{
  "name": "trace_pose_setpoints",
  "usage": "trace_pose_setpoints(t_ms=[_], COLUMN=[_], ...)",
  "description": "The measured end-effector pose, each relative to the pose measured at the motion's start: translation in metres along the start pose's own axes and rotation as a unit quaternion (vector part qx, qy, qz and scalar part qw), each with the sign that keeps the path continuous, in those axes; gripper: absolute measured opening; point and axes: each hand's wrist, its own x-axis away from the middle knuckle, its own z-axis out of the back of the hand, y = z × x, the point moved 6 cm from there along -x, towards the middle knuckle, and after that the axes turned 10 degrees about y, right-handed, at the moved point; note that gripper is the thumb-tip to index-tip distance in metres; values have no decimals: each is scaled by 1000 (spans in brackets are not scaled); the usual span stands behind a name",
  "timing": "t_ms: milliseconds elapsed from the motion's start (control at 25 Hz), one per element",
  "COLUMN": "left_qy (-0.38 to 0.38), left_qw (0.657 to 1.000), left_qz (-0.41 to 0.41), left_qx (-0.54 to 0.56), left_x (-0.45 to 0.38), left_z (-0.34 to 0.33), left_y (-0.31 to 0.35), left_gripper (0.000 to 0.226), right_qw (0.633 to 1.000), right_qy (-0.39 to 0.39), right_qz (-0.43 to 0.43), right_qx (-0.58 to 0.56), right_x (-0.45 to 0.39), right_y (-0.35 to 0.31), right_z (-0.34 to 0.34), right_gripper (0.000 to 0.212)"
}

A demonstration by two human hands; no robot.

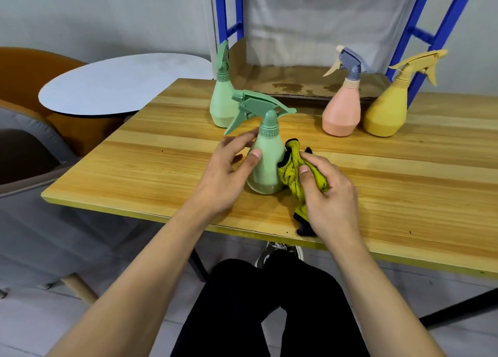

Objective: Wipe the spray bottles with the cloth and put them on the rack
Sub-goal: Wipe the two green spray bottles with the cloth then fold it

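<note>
Nearest the camera, below the counter's (134, 168) front edge, a person's legs in black trousers (269, 316) and one dark shoe (279, 251) show above a pale floor. Both bare forearms reach up over that edge.

On the counter, the right hand (327, 195) bunches a yellow-green cloth (291, 173) with a black hem; its fingers (305, 173) are curled tight around the cloth, thumb pressing on top. One end of the cloth hangs down past the wrist to the counter near the front edge, and the upper end touches the right side of a green bottle (265, 165). This bottle stands upright on the wood, its darker green trigger head pointing left. The left hand (229, 173) rests against the bottle's left side with its fingers spread and loose: the thumb lies on the body, the forefinger reaches up near the trigger, and the hand does not close around the bottle.

Farther back, a second green bottle (221, 103) stands upright just behind and left of the first. Well to the right, a pink bottle (342, 111) with a grey-and-cream head and a yellow bottle (388, 111) stand side by side, close to touching.

Behind the counter rises a rack (442, 38) with blue uprights; its brown shelf (296, 79), stained in spots, sits about level with the counter's far edge and holds no bottles. Left of the counter are a round pale table (121, 84) and an orange chair (32, 68).
</note>
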Motion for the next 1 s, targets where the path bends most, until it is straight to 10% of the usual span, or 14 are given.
trace_pose_setpoints(t_ms=[160, 1000], left_qy=[-38, 34], left_qw=[998, 997], left_qz=[18, -10], left_qx=[54, 74], left_x=[3, 8], left_z=[-14, -22], left_y=[5, 26], left_gripper=[50, 46], right_qw=[992, 991], right_qy=[71, -73], right_qz=[57, 25], right_qx=[-84, 111], right_x=[-8, -20], right_y=[-36, -21], right_z=[1, 6], right_gripper=[28, 24])
